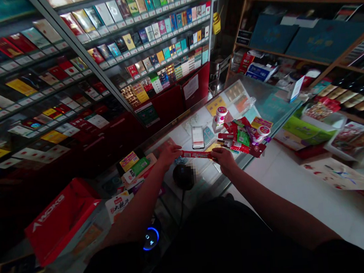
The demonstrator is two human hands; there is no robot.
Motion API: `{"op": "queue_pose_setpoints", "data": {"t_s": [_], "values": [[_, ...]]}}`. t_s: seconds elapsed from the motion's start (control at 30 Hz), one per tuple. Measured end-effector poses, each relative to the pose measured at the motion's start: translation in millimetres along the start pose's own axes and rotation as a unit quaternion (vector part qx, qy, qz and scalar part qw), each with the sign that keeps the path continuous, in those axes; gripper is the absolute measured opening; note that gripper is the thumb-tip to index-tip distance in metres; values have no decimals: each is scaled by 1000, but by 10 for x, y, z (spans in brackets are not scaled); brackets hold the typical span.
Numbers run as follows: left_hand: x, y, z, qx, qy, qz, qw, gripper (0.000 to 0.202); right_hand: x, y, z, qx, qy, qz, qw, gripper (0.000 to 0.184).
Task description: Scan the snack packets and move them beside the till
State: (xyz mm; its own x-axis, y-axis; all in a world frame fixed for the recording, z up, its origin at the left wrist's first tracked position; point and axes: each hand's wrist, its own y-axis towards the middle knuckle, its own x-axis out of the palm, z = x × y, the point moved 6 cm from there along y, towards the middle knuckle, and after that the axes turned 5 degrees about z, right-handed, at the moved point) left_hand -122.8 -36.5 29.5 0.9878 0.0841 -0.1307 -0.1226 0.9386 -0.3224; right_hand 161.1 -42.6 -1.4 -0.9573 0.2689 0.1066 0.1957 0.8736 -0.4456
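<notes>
A long, narrow red snack packet (197, 154) is stretched level between my two hands above the glass counter (170, 196). My left hand (170, 154) pinches its left end, and my right hand (223, 158) grips its right end. Just below the packet stands a round black device (184, 177) with a cable. Behind it, a small white stand with a screen or card (197, 137) rests on the glass. To the right of my right hand lies a pile of red, green and purple packets (240, 138), with a white-lidded tub (222, 114) behind it.
Boxed packs fill the wall shelves (148, 34) ahead. Left on the counter are a red bag (62, 219) and several snack packets (138, 167). A device with a blue light ring (151, 238) sits near me. Goods in bins (323, 129) line the right side beyond the pale floor (280, 187).
</notes>
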Motion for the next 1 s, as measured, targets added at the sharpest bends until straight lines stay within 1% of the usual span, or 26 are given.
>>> {"op": "queue_pose_setpoints", "data": {"t_s": [0.07, 0.2, 0.4, 0.57, 0.7, 0.8, 0.9, 1.0], "values": [[-3, 13, -44, -20, -5, -4, 1000, 43, 0, -8, 26, -2, -11, 4, 1000, 36], [-11, 30, -84, -28, 4, -7, 1000, 44, -1, -28, 48, -5, -22, 8, 1000, 39], [-30, 3, -90, -9, 15, -1, 1000, 47, 11, -99, 32, 3, 4, 9, 1000, 37], [-2, -34, -118, -39, -42, -6, 998, 49, 63, -156, 16, 44, 41, 0, 998, 35], [-9, -77, -106, -58, -95, 4, 994, 52, 112, -170, -4, 63, 51, -10, 997, 33], [-47, -115, -66, -47, -107, 14, 993, 55, 151, -170, -7, 67, 51, -15, 996, 31], [-83, -145, -39, -27, -110, 10, 994, 55, 207, -174, -9, 65, 54, -25, 996, 31], [-119, -172, -69, -34, -105, 9, 994, 54, 292, -187, -25, 58, 57, -47, 996, 31]]}}
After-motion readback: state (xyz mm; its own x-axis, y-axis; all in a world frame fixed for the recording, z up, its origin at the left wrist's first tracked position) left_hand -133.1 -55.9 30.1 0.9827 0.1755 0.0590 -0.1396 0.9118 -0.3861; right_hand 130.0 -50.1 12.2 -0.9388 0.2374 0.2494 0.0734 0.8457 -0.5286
